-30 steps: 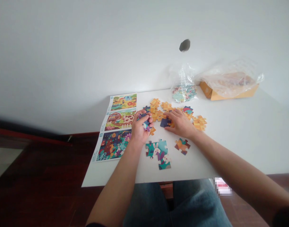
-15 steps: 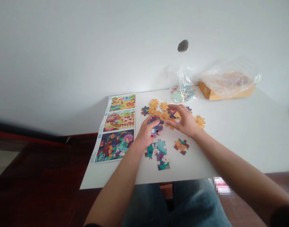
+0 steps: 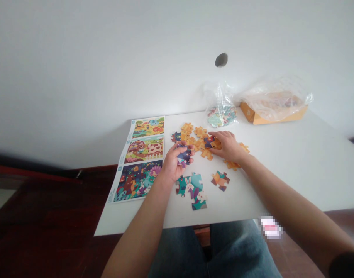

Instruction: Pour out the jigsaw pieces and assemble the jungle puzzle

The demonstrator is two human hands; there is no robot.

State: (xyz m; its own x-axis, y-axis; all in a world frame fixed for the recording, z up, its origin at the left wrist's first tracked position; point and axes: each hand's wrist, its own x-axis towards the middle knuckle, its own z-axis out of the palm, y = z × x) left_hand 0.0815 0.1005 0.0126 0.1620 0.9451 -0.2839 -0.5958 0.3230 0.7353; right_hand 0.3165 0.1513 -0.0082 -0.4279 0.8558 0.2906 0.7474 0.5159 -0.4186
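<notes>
My left hand [image 3: 173, 162] is closed on dark purple puzzle pieces [image 3: 183, 153], its thumb lying across their top. At the pile of orange-backed puzzle pieces [image 3: 200, 132], my right hand [image 3: 227, 146] has thumb and forefinger apart on either side of a dark blue and red puzzle piece [image 3: 209, 142]. Whether the fingertips touch that piece I cannot tell. Nearer to me lie joined puzzle pieces with white rabbits [image 3: 189, 186] and a separate orange and teal piece [image 3: 220, 180]. Another dark piece [image 3: 176, 136] sits left of the pile.
A picture sheet [image 3: 138, 181] with three printed scenes lies at the left of the white table [image 3: 283, 166]. By the wall stand a clear bag of puzzle pieces [image 3: 221, 116] and an orange box [image 3: 278, 116] covered with clear plastic.
My right hand has moved slightly right and down over the pile, around the dark piece. My left hand has shifted a little left, tilting its pieces so that more of them shows.
</notes>
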